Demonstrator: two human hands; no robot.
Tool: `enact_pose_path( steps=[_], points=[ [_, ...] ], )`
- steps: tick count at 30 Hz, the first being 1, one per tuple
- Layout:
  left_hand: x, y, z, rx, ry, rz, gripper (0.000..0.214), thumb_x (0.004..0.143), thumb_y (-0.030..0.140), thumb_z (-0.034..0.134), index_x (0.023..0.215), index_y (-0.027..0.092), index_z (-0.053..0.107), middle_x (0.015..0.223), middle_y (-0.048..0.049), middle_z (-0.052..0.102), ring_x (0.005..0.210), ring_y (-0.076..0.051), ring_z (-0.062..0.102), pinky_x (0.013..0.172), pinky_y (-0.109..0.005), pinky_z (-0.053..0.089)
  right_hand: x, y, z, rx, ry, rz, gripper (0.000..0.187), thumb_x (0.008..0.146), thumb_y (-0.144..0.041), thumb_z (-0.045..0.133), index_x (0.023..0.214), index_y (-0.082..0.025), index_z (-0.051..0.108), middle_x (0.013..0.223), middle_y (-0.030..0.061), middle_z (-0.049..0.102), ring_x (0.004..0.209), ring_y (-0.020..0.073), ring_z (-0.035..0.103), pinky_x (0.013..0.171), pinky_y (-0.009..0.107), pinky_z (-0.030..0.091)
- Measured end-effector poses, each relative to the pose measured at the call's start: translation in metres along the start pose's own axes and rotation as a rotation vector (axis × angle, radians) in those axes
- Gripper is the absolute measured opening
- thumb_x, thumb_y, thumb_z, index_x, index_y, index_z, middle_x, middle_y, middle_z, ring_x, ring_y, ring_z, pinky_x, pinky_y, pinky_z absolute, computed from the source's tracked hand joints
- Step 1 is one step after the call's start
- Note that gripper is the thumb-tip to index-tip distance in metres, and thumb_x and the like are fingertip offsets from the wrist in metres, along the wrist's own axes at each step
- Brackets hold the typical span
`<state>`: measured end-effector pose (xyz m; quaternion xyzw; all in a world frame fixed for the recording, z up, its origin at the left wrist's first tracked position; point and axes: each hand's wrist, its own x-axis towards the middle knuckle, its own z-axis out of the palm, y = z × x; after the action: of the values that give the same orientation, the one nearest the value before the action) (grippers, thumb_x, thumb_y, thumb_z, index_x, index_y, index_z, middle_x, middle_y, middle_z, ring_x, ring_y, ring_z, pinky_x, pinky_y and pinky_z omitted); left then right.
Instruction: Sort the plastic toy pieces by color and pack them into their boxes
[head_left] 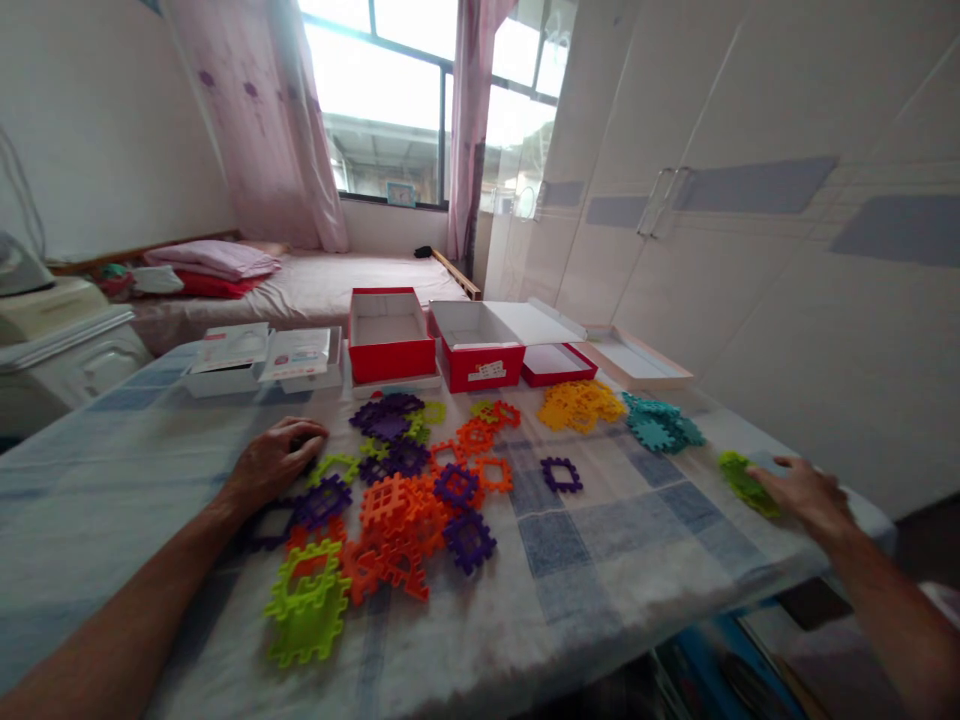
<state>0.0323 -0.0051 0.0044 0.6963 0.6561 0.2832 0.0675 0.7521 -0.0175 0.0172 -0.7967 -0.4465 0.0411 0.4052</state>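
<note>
My left hand (pixel 274 462) rests palm down on the table, fingers curled, at the left edge of a mixed heap of orange, purple and lime interlocking tiles (pixel 397 510); whether it holds anything is hidden. My right hand (pixel 802 492) reaches to the table's right edge, its fingers on a small stack of lime green tiles (pixel 742 480). A yellow tile pile (pixel 583 405) and a teal tile pile (pixel 660 425) lie beyond. One purple tile (pixel 561 474) lies alone in the middle.
Two open red boxes (pixel 390 335) (pixel 480 355), a red lid (pixel 559 362) and a white tray (pixel 637 358) stand along the far side of the checked tablecloth (pixel 600 540). White cartons (pixel 259 360) are at the back left. A bed and wardrobe lie behind.
</note>
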Motion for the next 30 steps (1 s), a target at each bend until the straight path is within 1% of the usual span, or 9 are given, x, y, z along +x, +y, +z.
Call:
enact_pose_path(
  steps=[2, 3, 7, 10, 14, 17, 20, 27, 30],
  points=[
    [-0.001, 0.005, -0.001, -0.008, 0.004, -0.003, 0.040, 0.075, 0.045, 0.043, 0.088, 0.017, 0.067, 0.102, -0.0078, 0.064, 0.091, -0.023, 0.061, 0.088, -0.032, 0.044, -0.004, -0.021, 0.005, -0.226, 0.118, -0.090, 0.031, 0.059, -0.049, 0.060, 0.082, -0.029, 0.061, 0.089, 0.0198, 0.060, 0.101, 0.0466, 0.054, 0.073, 0.060, 0.041],
    [-0.001, 0.007, -0.001, -0.016, 0.007, -0.002, 0.040, 0.075, 0.046, 0.042, 0.087, 0.016, 0.067, 0.102, -0.0083, 0.064, 0.091, -0.023, 0.061, 0.088, -0.032, 0.044, -0.010, -0.037, 0.010, -0.285, 0.099, -0.169, 0.032, 0.064, -0.051, 0.054, 0.087, -0.029, 0.061, 0.091, 0.0187, 0.061, 0.105, 0.0457, 0.052, 0.078, 0.060, 0.041],
    [-0.001, 0.009, 0.000, -0.040, 0.032, -0.003, 0.039, 0.074, 0.045, 0.043, 0.085, 0.017, 0.068, 0.100, -0.0083, 0.064, 0.091, -0.022, 0.062, 0.087, -0.030, 0.044, -0.056, -0.130, 0.043, -0.110, -0.236, -0.413, 0.037, 0.073, -0.046, 0.050, 0.099, -0.023, 0.061, 0.098, 0.0131, 0.065, 0.093, 0.0324, 0.062, 0.082, 0.049, 0.047],
    [-0.001, 0.007, 0.001, -0.048, 0.047, -0.003, 0.038, 0.074, 0.044, 0.044, 0.084, 0.017, 0.068, 0.099, -0.0076, 0.065, 0.089, -0.022, 0.062, 0.085, -0.030, 0.045, -0.099, -0.203, 0.079, 0.039, -0.528, -0.573, 0.040, 0.075, -0.044, 0.052, 0.106, -0.019, 0.061, 0.109, 0.0100, 0.064, 0.098, 0.0247, 0.061, 0.084, 0.038, 0.049],
    [-0.001, 0.004, 0.002, -0.065, 0.054, 0.029, 0.036, 0.075, 0.043, 0.044, 0.084, 0.017, 0.068, 0.097, -0.0066, 0.065, 0.085, -0.021, 0.062, 0.082, -0.030, 0.046, -0.132, -0.266, 0.136, 0.020, -0.709, -0.777, 0.042, 0.080, -0.035, 0.052, 0.118, -0.017, 0.057, 0.121, 0.0105, 0.059, 0.109, 0.0213, 0.056, 0.094, 0.034, 0.043],
    [-0.001, 0.004, 0.001, -0.078, 0.064, 0.033, 0.035, 0.075, 0.042, 0.045, 0.084, 0.017, 0.068, 0.096, -0.0065, 0.065, 0.084, -0.020, 0.062, 0.082, -0.030, 0.047, -0.136, -0.289, 0.173, -0.155, -0.722, -0.834, 0.046, 0.080, -0.027, 0.053, 0.125, -0.018, 0.053, 0.127, 0.0113, 0.056, 0.115, 0.0236, 0.052, 0.096, 0.035, 0.040],
    [-0.001, 0.006, 0.001, -0.084, 0.073, 0.029, 0.033, 0.076, 0.041, 0.045, 0.083, 0.018, 0.068, 0.096, -0.0063, 0.065, 0.086, -0.020, 0.062, 0.083, -0.030, 0.046, -0.132, -0.299, 0.195, -0.313, -0.751, -0.825, 0.045, 0.079, -0.024, 0.053, 0.123, -0.020, 0.056, 0.120, 0.0108, 0.060, 0.110, 0.0266, 0.054, 0.092, 0.036, 0.041],
    [-0.001, 0.009, 0.001, -0.082, 0.072, 0.010, 0.031, 0.076, 0.038, 0.045, 0.083, 0.017, 0.067, 0.097, -0.0066, 0.065, 0.085, -0.020, 0.062, 0.082, -0.029, 0.046, -0.131, -0.297, 0.194, -0.377, -0.763, -0.790, 0.054, 0.072, -0.034, 0.060, 0.120, -0.011, 0.057, 0.117, 0.0170, 0.056, 0.106, 0.0279, 0.054, 0.089, 0.034, 0.042],
    [-0.001, 0.010, 0.001, -0.066, 0.061, 0.007, 0.031, 0.077, 0.036, 0.044, 0.083, 0.018, 0.067, 0.096, -0.0062, 0.064, 0.084, -0.019, 0.062, 0.081, -0.028, 0.046, -0.135, -0.297, 0.189, -0.332, -0.672, -0.795, 0.052, 0.074, -0.038, 0.057, 0.119, -0.012, 0.057, 0.115, 0.0157, 0.054, 0.101, 0.0253, 0.055, 0.088, 0.033, 0.042]
  ],
)
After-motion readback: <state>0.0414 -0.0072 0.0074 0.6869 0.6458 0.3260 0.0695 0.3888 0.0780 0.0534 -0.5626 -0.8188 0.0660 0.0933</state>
